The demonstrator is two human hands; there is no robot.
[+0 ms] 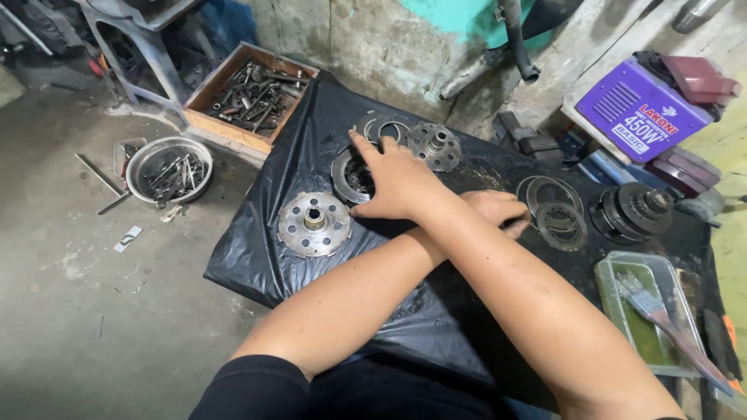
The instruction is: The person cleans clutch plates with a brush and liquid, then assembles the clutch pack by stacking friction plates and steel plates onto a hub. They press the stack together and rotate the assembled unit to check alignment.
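The round clutch plate stack [352,176] lies on the black plastic sheet [257,249], and the right hand [397,180] rests on it with fingers spread, gripping nothing. The left hand [498,208], crossed under the right forearm, is near the ring plates [554,208]; whether its grip is closed I cannot tell. Beside are a holed hub [314,223], a flanged disc [434,145] and a brush [661,319] in a tray [622,311].

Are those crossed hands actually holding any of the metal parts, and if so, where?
The right hand lies flat on the ring-shaped plate stack, pressing its right edge, not gripping. The left hand rests near the thin rings; any hold cannot be told.

Black plastic sheet [264,257], purple welding box [640,109], green-lined tray [632,311]
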